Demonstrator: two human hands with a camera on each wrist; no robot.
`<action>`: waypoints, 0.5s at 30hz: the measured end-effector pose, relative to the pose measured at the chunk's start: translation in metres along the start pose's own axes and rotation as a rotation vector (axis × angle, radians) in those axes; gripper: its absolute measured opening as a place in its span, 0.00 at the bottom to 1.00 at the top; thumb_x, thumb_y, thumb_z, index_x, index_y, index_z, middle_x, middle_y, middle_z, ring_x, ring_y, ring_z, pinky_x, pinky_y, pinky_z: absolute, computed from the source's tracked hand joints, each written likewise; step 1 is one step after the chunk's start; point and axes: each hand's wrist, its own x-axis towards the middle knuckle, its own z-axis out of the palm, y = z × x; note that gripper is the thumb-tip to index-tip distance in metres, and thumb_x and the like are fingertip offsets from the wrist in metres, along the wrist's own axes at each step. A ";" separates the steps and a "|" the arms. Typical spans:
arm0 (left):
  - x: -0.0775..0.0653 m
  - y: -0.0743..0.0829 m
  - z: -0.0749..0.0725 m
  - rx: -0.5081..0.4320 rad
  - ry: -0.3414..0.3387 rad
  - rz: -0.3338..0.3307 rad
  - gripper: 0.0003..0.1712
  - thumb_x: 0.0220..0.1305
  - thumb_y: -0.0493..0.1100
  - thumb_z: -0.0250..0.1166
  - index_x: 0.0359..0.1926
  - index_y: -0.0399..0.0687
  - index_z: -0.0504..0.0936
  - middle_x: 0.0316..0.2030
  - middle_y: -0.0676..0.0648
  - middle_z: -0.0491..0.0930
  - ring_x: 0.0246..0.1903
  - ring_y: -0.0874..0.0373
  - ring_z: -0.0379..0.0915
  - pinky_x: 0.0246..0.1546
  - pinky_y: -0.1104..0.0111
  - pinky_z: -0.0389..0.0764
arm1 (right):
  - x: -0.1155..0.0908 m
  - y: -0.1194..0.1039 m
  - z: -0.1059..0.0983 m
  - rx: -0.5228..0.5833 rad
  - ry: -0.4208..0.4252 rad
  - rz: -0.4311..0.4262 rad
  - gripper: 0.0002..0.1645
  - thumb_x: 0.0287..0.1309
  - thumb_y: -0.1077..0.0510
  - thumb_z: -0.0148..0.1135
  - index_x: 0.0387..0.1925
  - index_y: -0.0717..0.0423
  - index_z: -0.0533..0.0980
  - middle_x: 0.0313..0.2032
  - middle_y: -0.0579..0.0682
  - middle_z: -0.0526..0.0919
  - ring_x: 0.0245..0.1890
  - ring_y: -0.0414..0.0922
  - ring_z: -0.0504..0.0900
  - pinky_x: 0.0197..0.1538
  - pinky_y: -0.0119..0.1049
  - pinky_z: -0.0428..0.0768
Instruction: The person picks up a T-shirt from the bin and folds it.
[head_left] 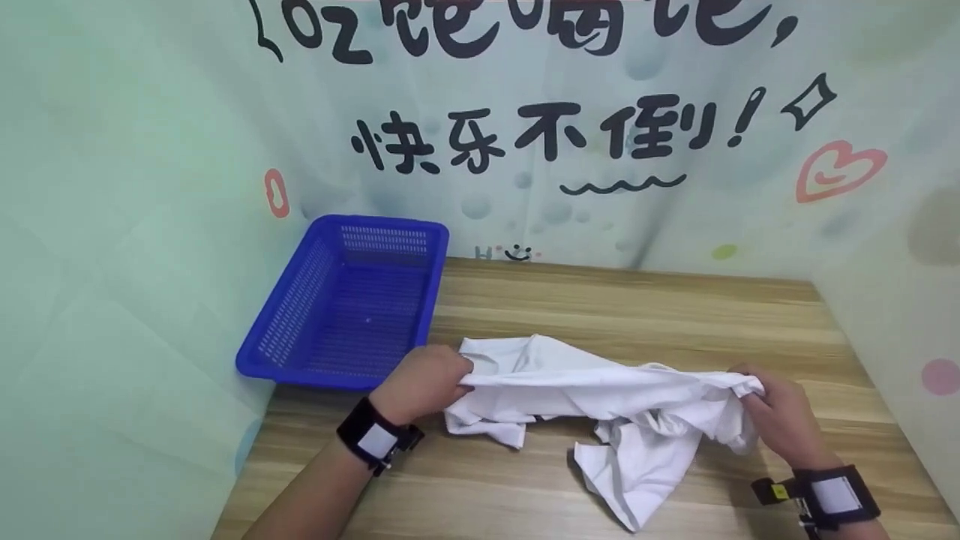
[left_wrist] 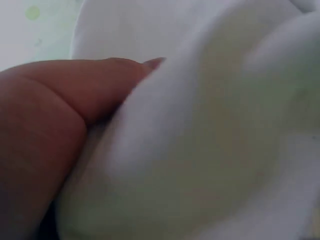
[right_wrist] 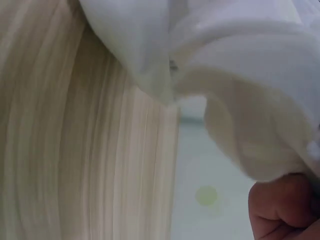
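Note:
A crumpled white garment [head_left: 555,386] stretches between both hands, its top edge pulled into a nearly straight line in the head view. The left hand [head_left: 424,381] grips its left end beside the basket's near corner. In the left wrist view, the thumb [left_wrist: 100,85] presses against the white fabric [left_wrist: 200,125], which fills most of that view. My right hand [head_left: 784,412] holds the bunched right end. Loose folds hang below, and one pointed flap [head_left: 637,472] lies toward the front of the table. The right wrist view has curled fingers [right_wrist: 282,202] at the drooping fabric [right_wrist: 240,100].
A blue plastic basket [head_left: 431,300] with slotted walls stands at the back left, nothing inside it. The wood-grain table [head_left: 637,307] meets a pale printed curtain [head_left: 525,217] with black lettering at the back. Similar sheets [head_left: 135,300] close off both sides.

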 end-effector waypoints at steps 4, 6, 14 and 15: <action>-0.003 -0.001 -0.004 -0.004 0.010 0.007 0.16 0.65 0.55 0.63 0.25 0.51 0.80 0.20 0.51 0.79 0.20 0.55 0.74 0.22 0.60 0.76 | -0.002 0.006 -0.012 -0.006 -0.037 0.025 0.13 0.64 0.65 0.57 0.45 0.50 0.83 0.42 0.51 0.87 0.38 0.20 0.73 0.42 0.21 0.69; -0.004 -0.001 -0.007 -0.033 0.022 0.016 0.16 0.65 0.56 0.63 0.27 0.52 0.80 0.20 0.52 0.79 0.20 0.56 0.73 0.23 0.61 0.77 | -0.004 0.007 -0.016 -0.012 -0.050 0.030 0.15 0.64 0.65 0.57 0.47 0.48 0.83 0.46 0.55 0.86 0.41 0.17 0.71 0.44 0.22 0.70; -0.015 -0.014 -0.054 -0.302 0.032 0.073 0.04 0.62 0.44 0.66 0.34 0.53 0.78 0.27 0.56 0.81 0.25 0.63 0.73 0.27 0.67 0.77 | -0.012 -0.015 -0.052 0.014 -0.014 -0.028 0.21 0.51 0.74 0.61 0.41 0.48 0.84 0.37 0.25 0.83 0.36 0.23 0.76 0.38 0.20 0.71; -0.017 -0.017 -0.069 -0.341 0.044 0.088 0.04 0.60 0.40 0.65 0.34 0.53 0.77 0.28 0.55 0.81 0.26 0.64 0.73 0.28 0.69 0.77 | -0.013 -0.024 -0.062 0.045 0.019 -0.040 0.21 0.50 0.75 0.61 0.40 0.52 0.84 0.36 0.23 0.82 0.35 0.23 0.77 0.37 0.19 0.72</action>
